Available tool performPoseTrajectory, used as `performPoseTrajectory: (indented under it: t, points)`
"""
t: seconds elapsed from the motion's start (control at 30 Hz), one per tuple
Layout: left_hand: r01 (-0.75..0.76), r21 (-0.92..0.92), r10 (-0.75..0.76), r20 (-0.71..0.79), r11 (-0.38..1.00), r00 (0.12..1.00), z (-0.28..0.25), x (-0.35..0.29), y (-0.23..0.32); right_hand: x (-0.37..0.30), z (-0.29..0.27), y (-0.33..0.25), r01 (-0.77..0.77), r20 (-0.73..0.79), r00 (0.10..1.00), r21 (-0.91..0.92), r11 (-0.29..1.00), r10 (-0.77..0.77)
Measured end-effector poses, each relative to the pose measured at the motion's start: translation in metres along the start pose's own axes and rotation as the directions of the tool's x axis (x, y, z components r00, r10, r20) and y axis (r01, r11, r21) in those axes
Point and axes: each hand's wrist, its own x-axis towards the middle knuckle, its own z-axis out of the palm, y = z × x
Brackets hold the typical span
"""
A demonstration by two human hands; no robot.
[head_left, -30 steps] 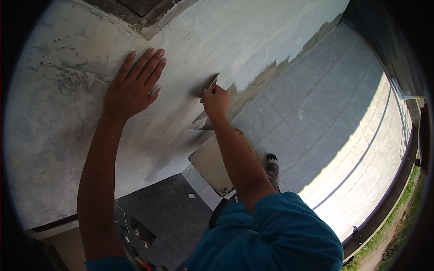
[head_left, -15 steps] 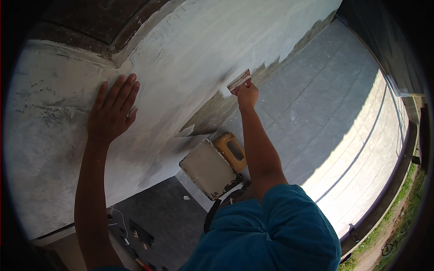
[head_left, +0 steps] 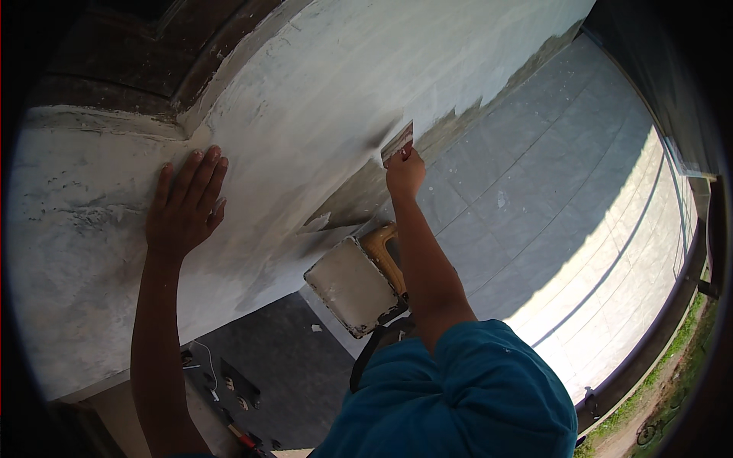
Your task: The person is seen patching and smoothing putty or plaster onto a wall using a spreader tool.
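With its fingers closed round the handle, my right hand (head_left: 406,174) holds a putty knife (head_left: 398,143) with a wide, smeared blade. The blade meets the lower part of the wall (head_left: 305,114), close above a bare grey-brown strip (head_left: 355,195) along its foot. Pale, uneven filler coats most of that wall. My left hand (head_left: 185,204) lies flat on it, fingers stretched upward, below the corner of a dark wooden frame (head_left: 114,95). Nothing is in that hand.
Below my right forearm are a putty-covered square board (head_left: 355,288) and a yellow-brown plastic stool (head_left: 382,252). Grey floor tiles (head_left: 527,175) run along the wall, partly sunlit. Near my left forearm, a dark floor (head_left: 294,359) bears a white cable (head_left: 210,366) and small items.
My right hand has shifted slightly left with the putty knife, whose blade now stands steeper against the wall. The view has tilted a little; my left hand stays flat on the wall.
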Motion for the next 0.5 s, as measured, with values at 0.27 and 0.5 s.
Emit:
performPoseTrajectory:
  t: [0.27,0.5]
  points:
    - [0.004,0.004,-0.004,0.021,1.000,1.000,-0.002,-0.007,-0.001,-0.077,0.001,0.001,0.158,0.247,0.953,0.079,0.984,-0.173]
    - [0.004,-0.001,-0.004,-0.003,1.000,1.000,0.003,-0.001,0.000,0.010,0.011,-0.029,0.148,0.044,0.989,-0.205,0.968,-0.142]
